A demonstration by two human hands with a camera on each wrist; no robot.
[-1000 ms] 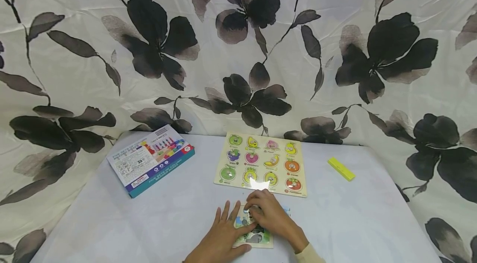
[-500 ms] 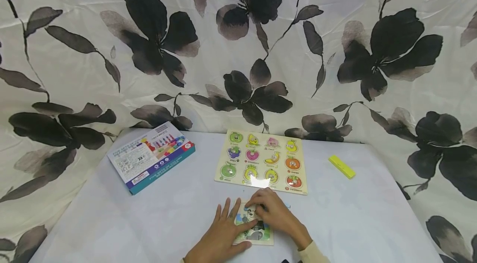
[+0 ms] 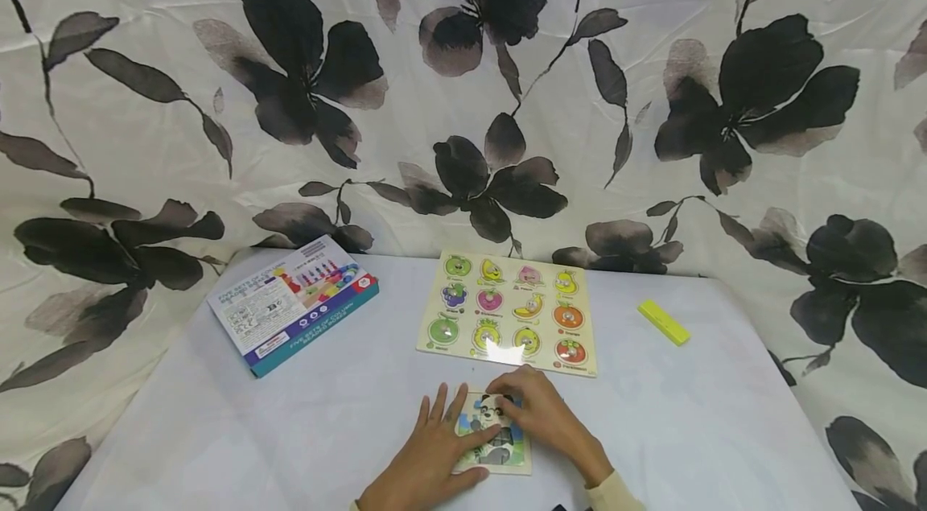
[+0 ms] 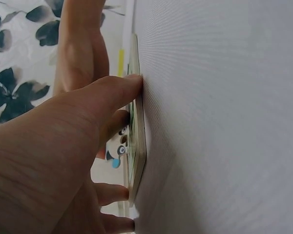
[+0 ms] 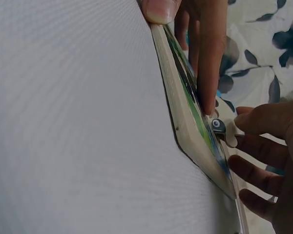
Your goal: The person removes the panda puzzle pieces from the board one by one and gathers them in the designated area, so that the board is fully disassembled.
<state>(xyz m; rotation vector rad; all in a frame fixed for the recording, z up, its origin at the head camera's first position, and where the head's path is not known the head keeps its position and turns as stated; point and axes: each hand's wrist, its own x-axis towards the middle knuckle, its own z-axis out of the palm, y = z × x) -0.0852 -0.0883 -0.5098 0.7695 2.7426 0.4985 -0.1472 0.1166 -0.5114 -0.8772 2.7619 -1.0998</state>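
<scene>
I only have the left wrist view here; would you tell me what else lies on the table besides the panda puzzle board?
Observer: Behind the panda puzzle board lies a fruit peg puzzle.
Operator: What is the other hand doing?
Observer: The right hand has its fingertips on the panda's face; the left hand rests flat on the board's left side.
Operator: Anything to the sides?
Observer: A colourful box lies to the left, a yellow block to the right.
</scene>
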